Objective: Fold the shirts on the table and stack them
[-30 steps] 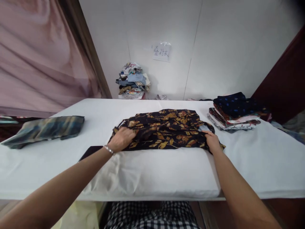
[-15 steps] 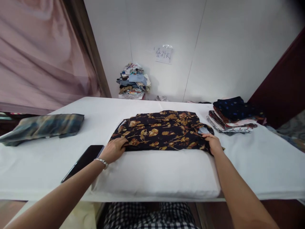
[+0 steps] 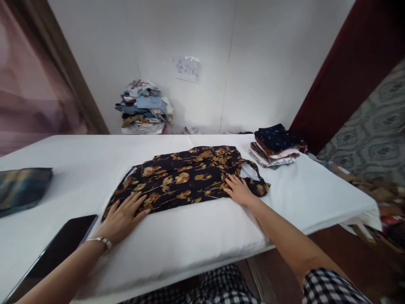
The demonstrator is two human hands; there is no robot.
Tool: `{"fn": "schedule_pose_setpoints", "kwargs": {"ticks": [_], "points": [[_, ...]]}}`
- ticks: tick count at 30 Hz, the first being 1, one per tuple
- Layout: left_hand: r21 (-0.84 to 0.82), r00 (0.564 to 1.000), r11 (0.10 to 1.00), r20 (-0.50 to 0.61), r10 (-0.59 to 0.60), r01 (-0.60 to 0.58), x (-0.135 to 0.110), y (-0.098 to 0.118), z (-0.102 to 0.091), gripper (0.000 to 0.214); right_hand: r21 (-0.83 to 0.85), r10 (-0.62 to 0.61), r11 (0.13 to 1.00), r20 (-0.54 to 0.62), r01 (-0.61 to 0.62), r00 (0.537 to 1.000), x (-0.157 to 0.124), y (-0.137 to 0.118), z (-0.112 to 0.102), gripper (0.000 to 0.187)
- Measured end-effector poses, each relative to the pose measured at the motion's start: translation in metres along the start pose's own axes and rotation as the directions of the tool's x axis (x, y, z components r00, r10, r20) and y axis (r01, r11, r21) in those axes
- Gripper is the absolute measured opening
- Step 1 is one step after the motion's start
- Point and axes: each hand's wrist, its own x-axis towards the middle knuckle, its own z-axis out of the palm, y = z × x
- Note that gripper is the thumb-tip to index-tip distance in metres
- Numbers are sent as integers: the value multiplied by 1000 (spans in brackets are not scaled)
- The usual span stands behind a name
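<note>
A dark shirt (image 3: 186,181) with a golden-brown flower print lies partly folded across the white table in front of me. My left hand (image 3: 122,218) rests flat on its near left part, fingers spread. On the near right part lies my right hand (image 3: 239,190), palm down and fingers stretched out. Just beyond the right hand, a pale patch (image 3: 248,171) shows at the shirt's right end. Neither hand grips the cloth.
A dark flat device (image 3: 60,245) lies by my left forearm. Farther left is a folded plaid garment (image 3: 23,190). Folded clothes (image 3: 275,145) are stacked at the back right, and a heap of clothes (image 3: 144,107) stands by the wall. The white table's edge (image 3: 376,211) ends at the right.
Both hands have gone from holding the shirt's near edge to lying flat on it. The right hand has shifted inward from the shirt's right end. My view has turned to the right.
</note>
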Motion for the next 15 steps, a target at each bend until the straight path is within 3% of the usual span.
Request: {"fn": "schedule_pose_setpoints", "kwargs": {"ticks": [6, 8, 10, 12, 15], "points": [[34, 999, 999, 24, 26, -27, 8, -18, 9, 75, 139, -9, 990, -21, 11, 1000, -6, 3, 2, 61], [30, 999, 999, -28, 46, -45, 7, -24, 10, 78, 250, -48, 965, -107, 74, 993, -8, 14, -2, 57], [39, 991, 995, -98, 96, -92, 6, -29, 11, 73, 320, -30, 940, -275, 120, 961, -10, 34, -9, 49], [40, 978, 987, -135, 162, -158, 7, -31, 11, 66, 356, 132, 934, -399, 21, 907, -8, 62, -21, 43], [18, 967, 976, -137, 216, -215, 11, -29, 10, 61, 399, 482, 851, -332, -342, 811, 3, 107, -42, 44]]}}
